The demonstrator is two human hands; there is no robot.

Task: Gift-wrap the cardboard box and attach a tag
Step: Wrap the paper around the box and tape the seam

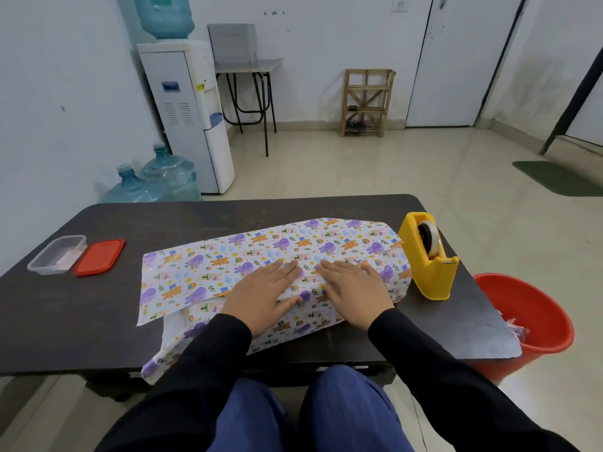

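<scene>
Head view: your left hand and right hand lie flat, fingers straight, side by side. They press down on the wrapping paper and grip nothing.

They rest on top of the package, mid-table, straight in front of you. The cardboard box is fully hidden under the paper.

The long axis runs left to right, with the right end angled slightly away from you. The overlap seam looks to follow that axis under your palms. Can't tell if it's taped.

The tape dispenser sits just beside the package's right end, so your right hand is nearer. I'd pin the seam with the left.

Paper: white, with purple and orange cartoon animals and rainbows. The left end is loose: one flap lies flat on the table and the near corner droops over the table edge. The right end looks folded in.

No tag visible. A clear container and red lid sit far left, contents unclear.
</scene>
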